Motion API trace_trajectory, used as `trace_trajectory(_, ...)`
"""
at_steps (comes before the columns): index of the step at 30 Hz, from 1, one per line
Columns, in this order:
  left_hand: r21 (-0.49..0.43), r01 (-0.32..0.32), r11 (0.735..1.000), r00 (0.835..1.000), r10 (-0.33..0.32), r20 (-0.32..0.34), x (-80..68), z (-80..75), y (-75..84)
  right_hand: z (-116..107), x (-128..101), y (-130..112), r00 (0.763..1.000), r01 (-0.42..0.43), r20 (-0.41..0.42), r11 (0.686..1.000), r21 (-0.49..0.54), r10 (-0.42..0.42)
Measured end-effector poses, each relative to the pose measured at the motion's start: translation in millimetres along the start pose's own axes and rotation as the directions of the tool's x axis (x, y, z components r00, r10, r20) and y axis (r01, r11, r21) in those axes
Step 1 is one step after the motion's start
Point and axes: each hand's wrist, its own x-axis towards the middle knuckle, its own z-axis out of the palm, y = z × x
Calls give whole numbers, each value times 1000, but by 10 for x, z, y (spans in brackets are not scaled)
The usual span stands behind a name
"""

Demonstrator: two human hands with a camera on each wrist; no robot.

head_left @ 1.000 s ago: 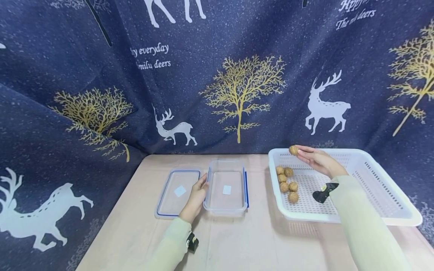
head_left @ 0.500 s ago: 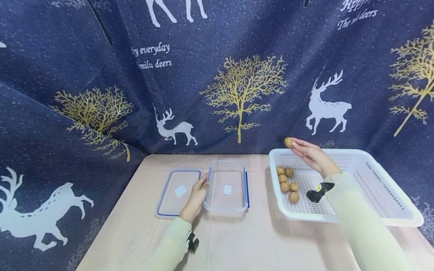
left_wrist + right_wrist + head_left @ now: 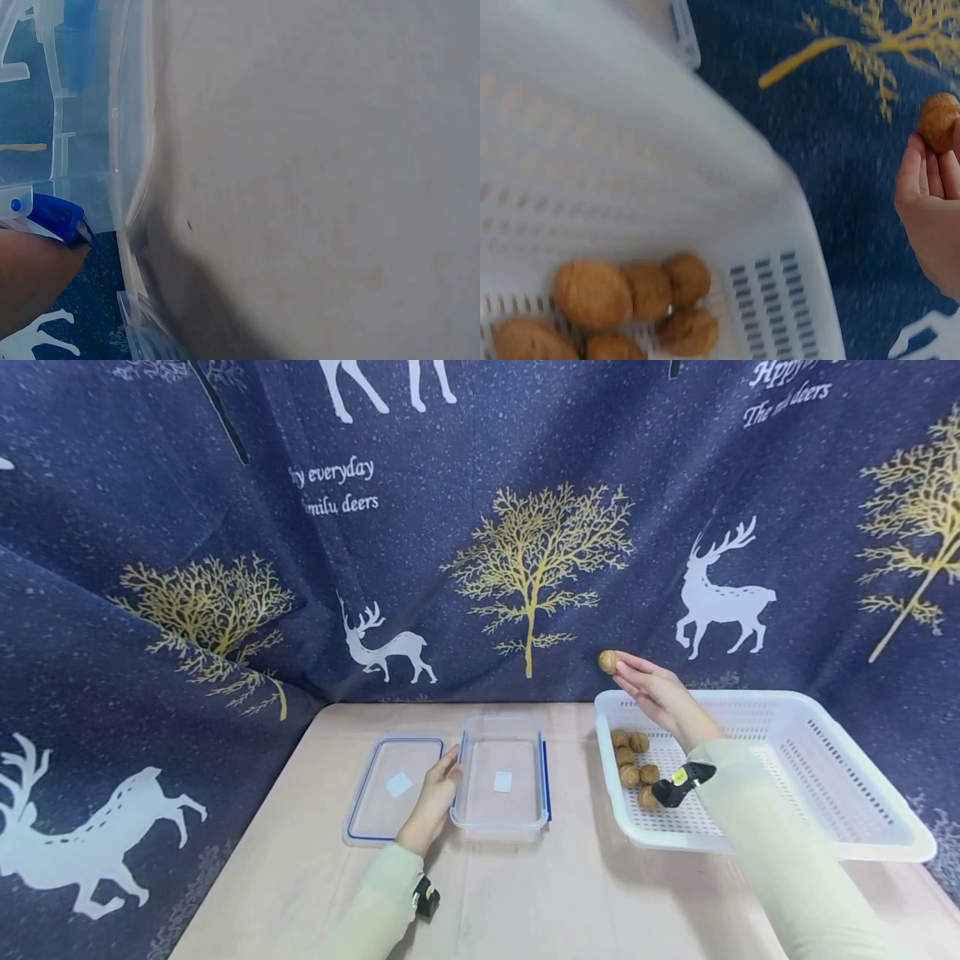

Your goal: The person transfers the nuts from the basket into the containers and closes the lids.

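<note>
While the left hand (image 3: 431,797) stayed beside the clear box (image 3: 498,823), the right hand (image 3: 660,693) had travelled leftward and up, carrying a walnut (image 3: 608,662). A second before, that walnut had overlapped the far rim of the white basket (image 3: 675,839) in the head view; now it showed higher, against the patterned curtain (image 3: 405,560), just above the basket's far left corner. The right wrist view likewise placed it outside the basket's outline.

The right hand's fingers were long and close together, pinching the walnut at their tips only. The left hand touched the box's left wall; whether it gripped or merely rested there I could not tell, since its own wrist view caught only a sliver of it by a blue latch (image 3: 60,217).

Six other walnuts (image 3: 629,775) lay unmoved along the basket's left edge, the nearest partly covered by a black wrist device (image 3: 678,781). Between the basket and the lid (image 3: 420,760), which lay flat towards the table's (image 3: 540,902) left edge, the box had no walnut showing inside. My judgement was that this nut had cleared the basket and the work was at an early stage.
</note>
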Motion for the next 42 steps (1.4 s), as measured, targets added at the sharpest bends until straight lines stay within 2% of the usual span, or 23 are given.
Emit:
trace_trajectory(4,5,8,1000,1000,-8,1,2,-8,-11,188,17,43,1000,4,-11,1000,-18,-4)
trace_trajectory(14,3,9,1000,1000,-9,-1,-1,-17,-35,598,36,213,999,-28,-43,989,-145,22)
trace_trajectory(21,10,-3,1000,1000,3,0,1,-16,-50,870,54,419,1000,-8,-24,991,-137,4)
trace_trajectory(25,16,-1,1000,1000,1,-4,82,-34,-189,1003,40,552,1000,11,9,992,-125,-10)
trace_trajectory(28,16,-2,1000,1000,2,-17,158,-45,-312,1085,20,650,1000,13,24,991,-135,-10)
trace_trajectory(30,18,-7,1000,1000,8,-24,177,-42,-338,1136,7,722,1000,6,19,990,-143,-4)
trace_trajectory(42,-7,-9,1000,999,9,-52,213,-17,-331,1266,-50,1204,999,-28,11,988,-150,30)
